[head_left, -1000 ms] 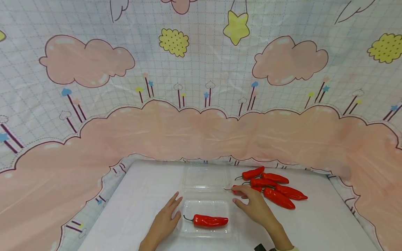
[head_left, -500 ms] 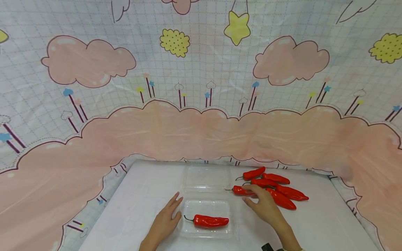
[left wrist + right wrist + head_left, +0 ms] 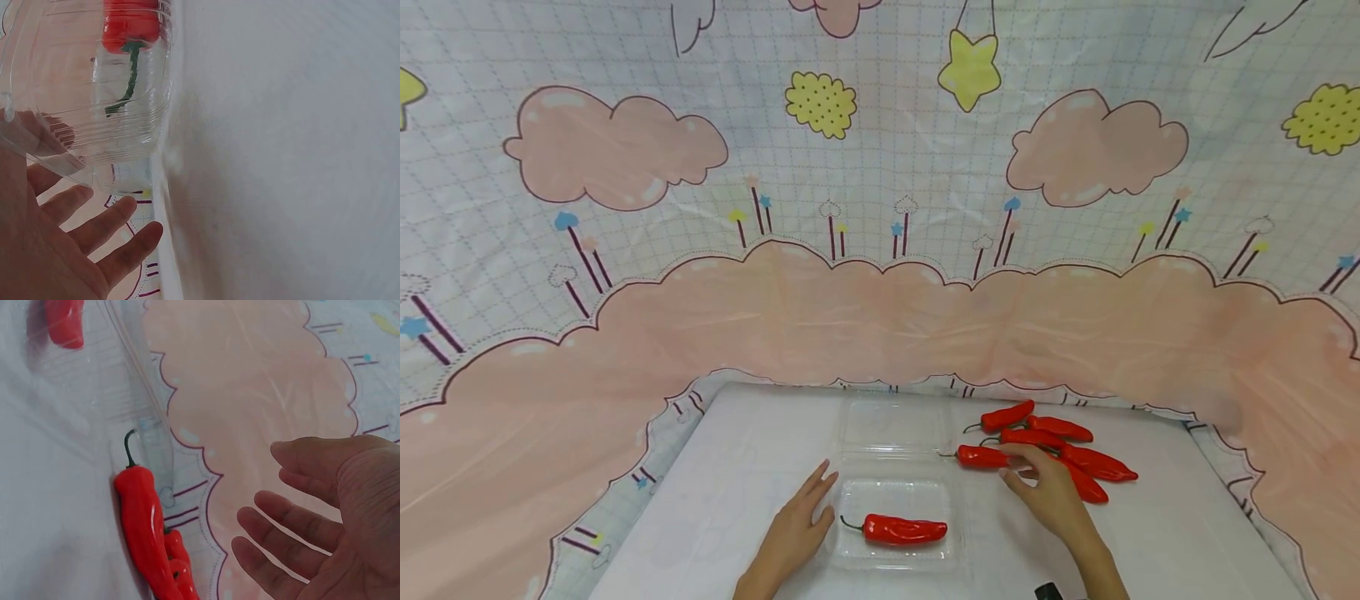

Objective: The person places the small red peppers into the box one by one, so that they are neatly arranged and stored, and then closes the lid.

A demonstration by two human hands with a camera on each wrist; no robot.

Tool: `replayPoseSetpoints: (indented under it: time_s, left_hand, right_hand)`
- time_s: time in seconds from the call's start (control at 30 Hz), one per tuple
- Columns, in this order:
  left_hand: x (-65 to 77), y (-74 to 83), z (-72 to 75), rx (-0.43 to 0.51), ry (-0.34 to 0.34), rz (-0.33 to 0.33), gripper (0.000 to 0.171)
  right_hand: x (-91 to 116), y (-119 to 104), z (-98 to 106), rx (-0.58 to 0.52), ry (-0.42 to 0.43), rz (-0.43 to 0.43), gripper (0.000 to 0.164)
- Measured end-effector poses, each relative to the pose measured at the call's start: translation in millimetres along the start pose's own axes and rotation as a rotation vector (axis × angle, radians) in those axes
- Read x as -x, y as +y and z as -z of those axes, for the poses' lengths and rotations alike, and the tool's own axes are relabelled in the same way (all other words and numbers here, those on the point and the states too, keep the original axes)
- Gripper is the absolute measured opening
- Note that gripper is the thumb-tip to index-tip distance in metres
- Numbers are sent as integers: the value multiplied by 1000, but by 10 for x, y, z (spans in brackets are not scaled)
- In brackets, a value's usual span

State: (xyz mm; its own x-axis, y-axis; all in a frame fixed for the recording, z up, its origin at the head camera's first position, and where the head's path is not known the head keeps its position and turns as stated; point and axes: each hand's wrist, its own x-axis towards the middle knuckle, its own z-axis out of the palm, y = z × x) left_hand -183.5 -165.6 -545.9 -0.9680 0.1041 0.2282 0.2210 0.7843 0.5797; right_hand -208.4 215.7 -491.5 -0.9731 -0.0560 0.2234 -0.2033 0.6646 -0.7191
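Note:
A clear plastic clamshell box (image 3: 891, 492) lies open on the table, its lid (image 3: 891, 425) folded back behind it. One red chili pepper (image 3: 904, 529) with a green stem lies in its base. My left hand (image 3: 793, 529) is at the box's left edge, fingers spread and relaxed; whether it touches the wall I cannot tell. My right hand (image 3: 1051, 492) is over the near side of the pepper group, nearest to a red pepper (image 3: 981, 457) whose tip it hides. In the right wrist view that hand's fingers (image 3: 275, 522) are loosely extended, holding nothing.
Several more red peppers (image 3: 1097, 462) lie in a loose group at the right rear of the white table (image 3: 715, 467). Behind the table hangs a cloud-patterned cloth (image 3: 865, 317). A small black object (image 3: 1048, 592) shows by the right wrist.
My right hand has shifted to the right along the nearest pepper, uncovering its stem end. My left hand and the pepper in the box stay where they were.

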Motion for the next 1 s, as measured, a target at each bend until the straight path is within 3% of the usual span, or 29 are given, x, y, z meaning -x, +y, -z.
replayPoseSetpoints:
  time_s: [0.47, 0.87, 1.0]
  left_hand:
    - [-9, 6, 4, -3, -23, 9, 49]
    - [-15, 14, 5, -11, -21, 8, 49]
    - [-16, 12, 1, -7, -18, 8, 49]
  right_hand:
    - [29, 142, 184, 19, -22, -94, 44]
    - [33, 299, 275, 74, 23, -85, 41]
    - [27, 357, 314, 87, 20, -120, 42]
